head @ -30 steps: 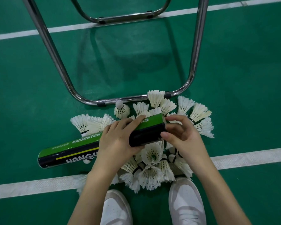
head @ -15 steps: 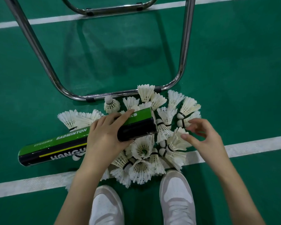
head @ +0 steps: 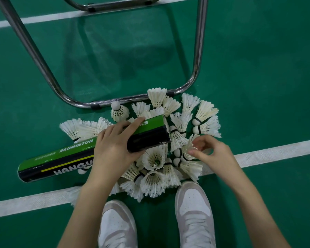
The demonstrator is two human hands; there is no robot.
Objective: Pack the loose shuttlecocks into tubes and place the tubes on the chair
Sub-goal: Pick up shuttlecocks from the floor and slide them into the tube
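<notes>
Right hand [head: 211,153] has moved off the tube mouth down into the shuttlecock pile [head: 161,158], and its fingertips now pinch the feathers of one shuttlecock [head: 187,151]. Left hand [head: 115,145] still wraps the green-black tube [head: 64,158]. The tube lies tilted over the pile on the floor, open end just up-left of the pinched shuttlecock, chair frame [head: 197,56] beyond.

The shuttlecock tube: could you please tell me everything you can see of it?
The shuttlecock tube is a long cylinder, looks like printed cardboard, green above and black below with a yellow stripe and white lettering. It lies roughly level over the shuttlecock pile, its right end open. The left hand grips it near that end.
</notes>
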